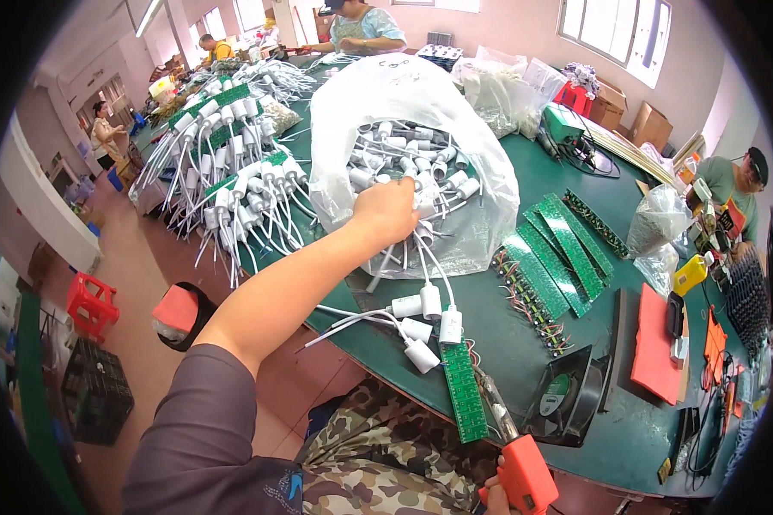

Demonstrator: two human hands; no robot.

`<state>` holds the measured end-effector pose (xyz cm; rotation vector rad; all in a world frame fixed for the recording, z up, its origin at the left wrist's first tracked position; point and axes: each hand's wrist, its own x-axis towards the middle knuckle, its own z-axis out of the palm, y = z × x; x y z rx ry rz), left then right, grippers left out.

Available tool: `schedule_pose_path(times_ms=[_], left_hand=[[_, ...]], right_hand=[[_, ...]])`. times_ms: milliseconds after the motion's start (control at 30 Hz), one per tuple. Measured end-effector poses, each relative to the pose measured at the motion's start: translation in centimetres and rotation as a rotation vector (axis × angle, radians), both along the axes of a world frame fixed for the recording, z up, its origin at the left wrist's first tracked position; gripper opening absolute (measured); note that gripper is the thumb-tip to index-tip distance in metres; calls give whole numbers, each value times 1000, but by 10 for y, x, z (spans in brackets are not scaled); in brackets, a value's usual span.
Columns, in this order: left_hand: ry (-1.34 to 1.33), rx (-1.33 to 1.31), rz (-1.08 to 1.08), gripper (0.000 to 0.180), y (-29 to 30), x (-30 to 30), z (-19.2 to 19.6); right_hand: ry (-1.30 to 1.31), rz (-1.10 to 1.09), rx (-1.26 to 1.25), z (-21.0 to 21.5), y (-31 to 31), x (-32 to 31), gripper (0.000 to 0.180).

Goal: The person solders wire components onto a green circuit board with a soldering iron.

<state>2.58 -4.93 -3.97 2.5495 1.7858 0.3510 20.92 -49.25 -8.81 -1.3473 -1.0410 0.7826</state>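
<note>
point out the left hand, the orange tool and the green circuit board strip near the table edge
left hand (388,211), head view, on the back of the hand reaching into the bag
orange tool (524,475), head view, on its orange handle
green circuit board strip (463,390), head view, mid-length of the strip

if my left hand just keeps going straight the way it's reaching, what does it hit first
Probably the heap of white lamp sockets with cables inside the open clear plastic bag. The left hand is already at the bag's mouth and seems to be grasping some of them, though depth is hard to judge here.
</note>
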Motion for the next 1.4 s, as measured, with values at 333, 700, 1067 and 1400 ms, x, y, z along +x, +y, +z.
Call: schedule_pose_path(times_ms=[333,700,1067,1400], left_hand=[[-611,352,-827,45,-106,-2,51],[-317,-146,-851,39,-205,-31,-12],[-200,-21,-771,42,-213,-26,-34],[-133,-75,-780,46,-213,-25,-27]], right_hand=[[-89,35,16,-10,-8,9,32],[-94,13,-43,9,-3,4,12],[-25,46,-146,-3,-9,6,6],[89,-34,-149,-34,-28,8,38]])
